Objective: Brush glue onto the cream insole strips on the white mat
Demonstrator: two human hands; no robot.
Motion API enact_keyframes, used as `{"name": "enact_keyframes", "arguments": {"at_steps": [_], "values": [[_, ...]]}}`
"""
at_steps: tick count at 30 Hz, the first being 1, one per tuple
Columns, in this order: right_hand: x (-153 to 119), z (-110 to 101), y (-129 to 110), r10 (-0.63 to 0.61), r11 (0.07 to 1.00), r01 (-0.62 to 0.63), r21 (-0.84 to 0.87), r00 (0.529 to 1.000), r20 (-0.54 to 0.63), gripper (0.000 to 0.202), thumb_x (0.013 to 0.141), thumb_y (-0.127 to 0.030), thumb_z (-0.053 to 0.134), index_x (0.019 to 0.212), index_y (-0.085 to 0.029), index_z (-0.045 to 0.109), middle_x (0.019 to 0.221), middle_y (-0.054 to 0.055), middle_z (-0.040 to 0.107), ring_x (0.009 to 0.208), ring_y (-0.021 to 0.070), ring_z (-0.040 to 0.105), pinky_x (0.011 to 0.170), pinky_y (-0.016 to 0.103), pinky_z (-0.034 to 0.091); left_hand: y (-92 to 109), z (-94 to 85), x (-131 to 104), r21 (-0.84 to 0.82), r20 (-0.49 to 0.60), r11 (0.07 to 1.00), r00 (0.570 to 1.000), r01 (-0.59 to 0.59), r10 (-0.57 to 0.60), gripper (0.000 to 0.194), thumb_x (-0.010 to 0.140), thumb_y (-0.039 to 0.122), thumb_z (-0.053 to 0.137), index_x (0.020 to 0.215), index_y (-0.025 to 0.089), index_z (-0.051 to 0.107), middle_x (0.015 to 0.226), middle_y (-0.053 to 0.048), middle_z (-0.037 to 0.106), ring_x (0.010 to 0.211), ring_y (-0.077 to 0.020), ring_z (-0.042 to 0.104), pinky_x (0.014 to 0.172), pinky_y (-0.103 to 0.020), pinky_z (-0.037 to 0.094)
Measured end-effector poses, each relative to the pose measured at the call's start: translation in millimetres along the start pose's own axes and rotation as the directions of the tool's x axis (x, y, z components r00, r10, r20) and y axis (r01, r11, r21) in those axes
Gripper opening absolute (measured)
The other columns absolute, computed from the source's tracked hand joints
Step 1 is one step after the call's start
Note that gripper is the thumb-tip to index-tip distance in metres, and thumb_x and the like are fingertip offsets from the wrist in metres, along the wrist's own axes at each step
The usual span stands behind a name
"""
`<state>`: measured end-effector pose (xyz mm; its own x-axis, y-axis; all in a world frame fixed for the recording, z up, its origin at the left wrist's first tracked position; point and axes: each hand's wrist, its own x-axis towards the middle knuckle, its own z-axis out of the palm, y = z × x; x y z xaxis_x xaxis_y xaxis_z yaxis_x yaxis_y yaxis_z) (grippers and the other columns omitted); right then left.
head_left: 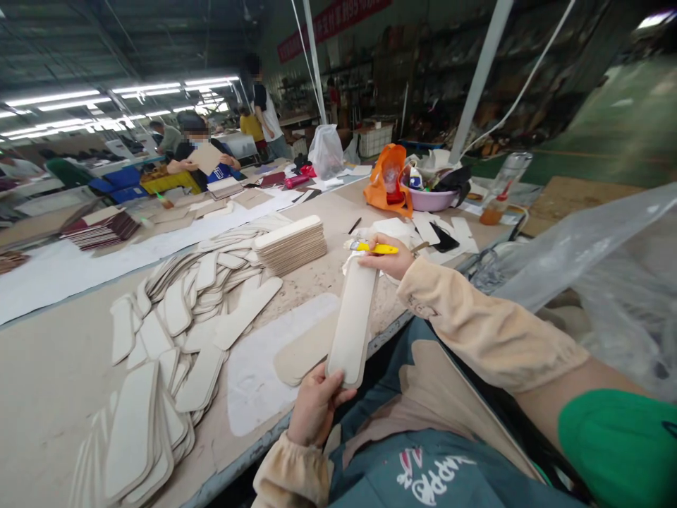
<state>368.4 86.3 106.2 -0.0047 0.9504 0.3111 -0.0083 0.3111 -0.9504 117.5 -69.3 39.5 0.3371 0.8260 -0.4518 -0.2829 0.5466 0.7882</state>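
My left hand (317, 401) pinches the near end of a long off-white panel (353, 317) with rounded corners, thumb on top. The panel is tilted over the table's front edge. At its far end, my right hand (394, 259) is closed around a yellow-handled brush (376, 248), whose head points left and looks smeared with white. Fingers of this hand also touch the panel's far end. Beneath, a beige rounded piece (304, 349) lies on a white sheet (251, 384). Many similar panels (132, 430) are heaped to the left, and a neat stack (293, 247) stands farther back.
An orange bag (388, 180) and a purple basin (431, 200) full of items stand at the back right, near a bottle of amber liquid (494, 209). Clear plastic sheeting (608, 282) bulges at the right. A co-worker (204, 159) handles a beige sheet across the table.
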Motion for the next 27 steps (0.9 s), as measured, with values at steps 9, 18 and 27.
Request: {"name": "enact_keyframes", "arguments": {"at_steps": [9,18,27], "values": [[6,-9,4,0.04,0.996,-0.037,0.081,0.998,-0.039,0.046,0.053,-0.036,0.081,0.074,-0.022,0.042,0.062,-0.008,0.053,0.053,0.0091,0.045,0.054,0.024,0.036,16,4.1,8,0.076,-0.06,0.997,0.998,0.011,-0.006,0.041,0.071,0.036,0.072,0.104,0.013,0.064,0.1,-0.009,0.069,0.085,-0.0181,0.065,0.062,-0.021,0.055],[21,-7,5,0.042,0.989,-0.037,0.146,0.999,-0.027,0.043,0.058,-0.035,0.081,0.075,-0.022,0.044,0.065,-0.007,0.055,0.056,0.0109,0.049,0.056,0.025,0.037,36,9.2,14,0.132,-0.147,0.991,0.989,0.006,0.013,0.041,0.066,0.039,0.074,0.098,0.013,0.067,0.09,-0.007,0.069,0.086,-0.0211,0.063,0.062,-0.023,0.053],[37,-10,2,0.005,0.994,-0.002,0.114,1.0,-0.027,0.044,0.058,-0.034,0.082,0.076,-0.022,0.043,0.066,-0.006,0.055,0.058,0.0116,0.05,0.057,0.026,0.038,46,8.7,22,0.139,-0.107,0.99,0.994,0.0,0.015,0.041,0.069,0.038,0.072,0.101,0.014,0.067,0.092,-0.006,0.069,0.083,-0.0183,0.062,0.063,-0.023,0.053]]}}
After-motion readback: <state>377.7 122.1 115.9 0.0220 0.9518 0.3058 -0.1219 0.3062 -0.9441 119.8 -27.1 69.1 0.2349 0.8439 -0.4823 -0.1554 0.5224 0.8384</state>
